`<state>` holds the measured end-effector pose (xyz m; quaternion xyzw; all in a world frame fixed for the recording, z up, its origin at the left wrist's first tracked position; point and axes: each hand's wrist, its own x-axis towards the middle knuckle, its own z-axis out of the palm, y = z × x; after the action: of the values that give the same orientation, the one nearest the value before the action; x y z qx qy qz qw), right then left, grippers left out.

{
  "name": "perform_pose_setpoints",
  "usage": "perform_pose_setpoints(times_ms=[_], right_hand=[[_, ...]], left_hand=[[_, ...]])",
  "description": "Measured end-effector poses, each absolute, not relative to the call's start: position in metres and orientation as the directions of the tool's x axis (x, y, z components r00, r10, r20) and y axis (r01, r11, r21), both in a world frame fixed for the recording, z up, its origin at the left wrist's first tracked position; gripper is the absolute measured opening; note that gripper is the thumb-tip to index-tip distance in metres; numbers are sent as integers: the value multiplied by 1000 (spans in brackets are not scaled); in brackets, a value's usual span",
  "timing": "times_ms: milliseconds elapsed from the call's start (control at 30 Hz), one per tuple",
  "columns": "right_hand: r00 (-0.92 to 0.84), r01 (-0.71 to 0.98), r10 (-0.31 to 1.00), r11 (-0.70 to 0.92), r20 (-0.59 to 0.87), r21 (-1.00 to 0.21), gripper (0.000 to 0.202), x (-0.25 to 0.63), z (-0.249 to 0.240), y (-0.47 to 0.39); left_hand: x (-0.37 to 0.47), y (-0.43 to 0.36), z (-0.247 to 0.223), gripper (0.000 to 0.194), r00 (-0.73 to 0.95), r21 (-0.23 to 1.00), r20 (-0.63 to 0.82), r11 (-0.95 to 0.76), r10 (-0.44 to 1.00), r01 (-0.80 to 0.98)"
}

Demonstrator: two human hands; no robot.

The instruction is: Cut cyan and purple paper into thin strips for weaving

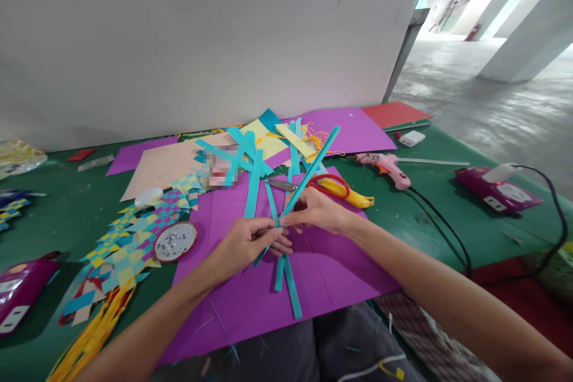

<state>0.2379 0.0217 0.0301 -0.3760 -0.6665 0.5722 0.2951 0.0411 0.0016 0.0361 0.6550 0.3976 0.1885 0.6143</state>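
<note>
Teal strips (310,172) cross between both hands, just below centre of frame!
Left hand (257,240) pinches the crossing, thumb to finger, likely so nothing slips; right hand (320,210), thumb and fingers closed just beside, seems to set the angle. The longest strip's axis slants lower left to upper right, tip aimed up; two tails point down over the purple sheet (331,277).

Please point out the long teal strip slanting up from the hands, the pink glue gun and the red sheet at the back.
Long teal strip (311,170): head view, middle of its raised length.
Pink glue gun (396,173): head view, on its handle.
Red sheet (396,114): head view, on its top face.
</note>
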Motion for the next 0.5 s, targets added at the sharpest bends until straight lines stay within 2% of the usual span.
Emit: perform_pose_setpoints(times_ms=[233, 500], right_hand=[[-585, 97, 811, 46, -20, -994, 35, 238, 29, 24], [-544, 75, 839, 37, -10, -997, 35, 245, 31, 25]], left_hand=[[40, 1, 37, 30, 626, 961, -212, 43, 750, 274], [39, 1, 36, 29, 612, 949, -265, 90, 746, 301]])
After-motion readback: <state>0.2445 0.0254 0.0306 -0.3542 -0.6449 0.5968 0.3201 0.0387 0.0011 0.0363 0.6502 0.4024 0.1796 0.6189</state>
